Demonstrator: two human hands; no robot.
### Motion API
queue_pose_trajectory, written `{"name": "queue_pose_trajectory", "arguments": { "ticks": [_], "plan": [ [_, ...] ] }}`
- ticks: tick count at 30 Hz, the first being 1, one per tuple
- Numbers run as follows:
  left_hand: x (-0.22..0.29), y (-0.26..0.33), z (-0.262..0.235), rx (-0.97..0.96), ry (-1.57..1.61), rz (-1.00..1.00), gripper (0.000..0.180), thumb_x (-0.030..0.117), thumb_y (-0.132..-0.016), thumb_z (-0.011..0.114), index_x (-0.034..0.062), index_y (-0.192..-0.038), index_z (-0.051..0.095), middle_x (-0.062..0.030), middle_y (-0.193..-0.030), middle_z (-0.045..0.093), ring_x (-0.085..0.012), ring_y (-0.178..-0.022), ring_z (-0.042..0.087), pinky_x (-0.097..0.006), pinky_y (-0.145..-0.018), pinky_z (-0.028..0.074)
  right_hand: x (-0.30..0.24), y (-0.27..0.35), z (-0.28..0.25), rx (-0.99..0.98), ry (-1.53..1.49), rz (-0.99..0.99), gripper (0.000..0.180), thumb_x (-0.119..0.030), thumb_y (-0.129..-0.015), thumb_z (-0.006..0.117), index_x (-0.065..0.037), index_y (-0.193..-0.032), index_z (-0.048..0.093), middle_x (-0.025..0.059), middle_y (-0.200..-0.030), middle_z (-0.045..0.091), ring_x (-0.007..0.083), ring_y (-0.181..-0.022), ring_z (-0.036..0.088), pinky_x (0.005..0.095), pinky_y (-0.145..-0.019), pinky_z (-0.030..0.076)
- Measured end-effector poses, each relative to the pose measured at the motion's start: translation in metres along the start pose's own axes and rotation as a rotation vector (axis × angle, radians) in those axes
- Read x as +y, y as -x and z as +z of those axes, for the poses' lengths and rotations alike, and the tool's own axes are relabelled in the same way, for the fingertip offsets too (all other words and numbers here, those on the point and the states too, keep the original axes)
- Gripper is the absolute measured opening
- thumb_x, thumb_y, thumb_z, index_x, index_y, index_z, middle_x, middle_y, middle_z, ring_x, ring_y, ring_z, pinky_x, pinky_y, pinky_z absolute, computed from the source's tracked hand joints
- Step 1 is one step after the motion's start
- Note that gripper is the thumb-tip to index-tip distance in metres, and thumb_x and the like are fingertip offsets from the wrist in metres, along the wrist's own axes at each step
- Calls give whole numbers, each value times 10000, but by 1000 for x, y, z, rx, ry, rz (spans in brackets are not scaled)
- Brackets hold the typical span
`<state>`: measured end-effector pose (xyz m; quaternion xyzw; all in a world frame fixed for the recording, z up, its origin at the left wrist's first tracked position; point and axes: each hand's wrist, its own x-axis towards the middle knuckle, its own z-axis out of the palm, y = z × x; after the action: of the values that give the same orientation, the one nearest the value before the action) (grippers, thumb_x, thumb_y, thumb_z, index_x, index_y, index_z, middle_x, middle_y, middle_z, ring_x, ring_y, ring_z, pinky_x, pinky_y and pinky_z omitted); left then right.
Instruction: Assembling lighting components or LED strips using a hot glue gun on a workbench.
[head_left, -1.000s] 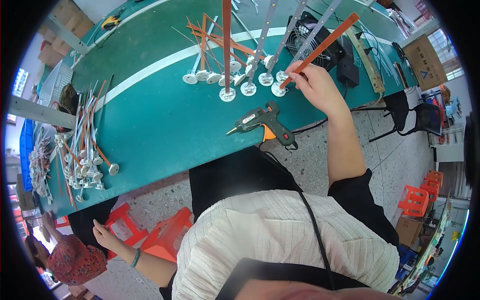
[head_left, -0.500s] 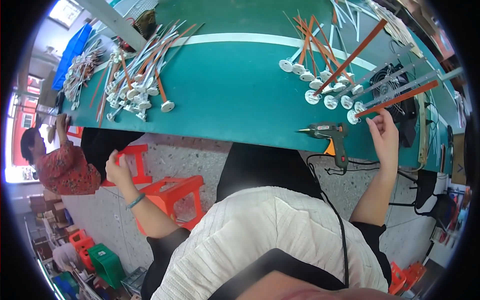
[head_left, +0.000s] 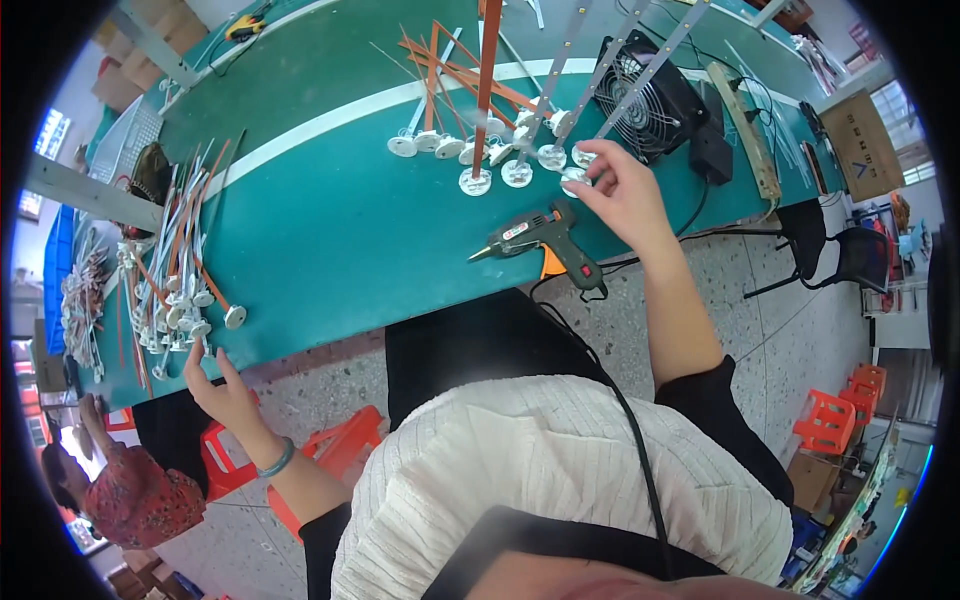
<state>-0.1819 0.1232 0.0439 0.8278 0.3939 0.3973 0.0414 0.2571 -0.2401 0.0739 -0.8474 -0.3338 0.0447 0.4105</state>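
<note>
My left hand (head_left: 225, 395) is at the table's front edge, thumb and forefinger apart with nothing between them. Just beyond its fingertips is a bundle of white and brown strips (head_left: 185, 240) with white round bases. On the other side, my right hand (head_left: 625, 195) curls its thumb and fingers at a white round base (head_left: 575, 181), the nearest of a row. Its strip is hard to make out. Beside it stand more bases with upright strips, among them a brown strip (head_left: 488, 80) and a pale dotted strip (head_left: 555, 70). A dark green glue gun (head_left: 540, 240) lies below my right hand.
A black fan (head_left: 645, 95) stands behind the row, with a power strip (head_left: 745, 130) to its right. Cables hang over the front edge of the green table (head_left: 340, 250). At far left sits a person (head_left: 135, 490) in a red patterned top. Red stools (head_left: 335, 450) stand below.
The view has swung to the right. My left hand has come up to the bundle at the table's edge. The brown strip near my right hand no longer shows clearly.
</note>
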Motion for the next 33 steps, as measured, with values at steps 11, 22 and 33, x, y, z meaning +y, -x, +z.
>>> {"name": "queue_pose_trajectory", "arguments": {
  "ticks": [11, 22, 33],
  "plan": [
    [97, 2, 45, -228, 334, 78, 264, 2, -881, 673, 17, -1145, 683, -139, -1102, 675, -281, -1061, 635, -370, -956, 474, -7, 2, 9, 66, 156, -251, 92, -41, -873, 720, -32, -962, 701, 53, -845, 625, 126, -661, 621, 258, -602, 487],
    [178, -58, 160, -534, 305, 504, 188, 161, -830, 765, 96, -1000, 717, -77, -1065, 680, -303, -1080, 614, -440, -1000, 407, 5, 44, -16, 207, -97, -118, 114, 27, -839, 728, -14, -944, 707, 40, -858, 639, 104, -730, 596, 230, -637, 473],
    [262, -80, 58, -132, 256, 795, 122, 86, -816, 765, 120, -898, 681, -6, -884, 678, -217, -983, 676, -413, -1004, 383, -67, 30, -7, 133, 127, -365, 276, -88, -784, 812, -78, -1049, 734, 50, -807, 600, 172, -678, 604, 282, -597, 487]
  ]
}}
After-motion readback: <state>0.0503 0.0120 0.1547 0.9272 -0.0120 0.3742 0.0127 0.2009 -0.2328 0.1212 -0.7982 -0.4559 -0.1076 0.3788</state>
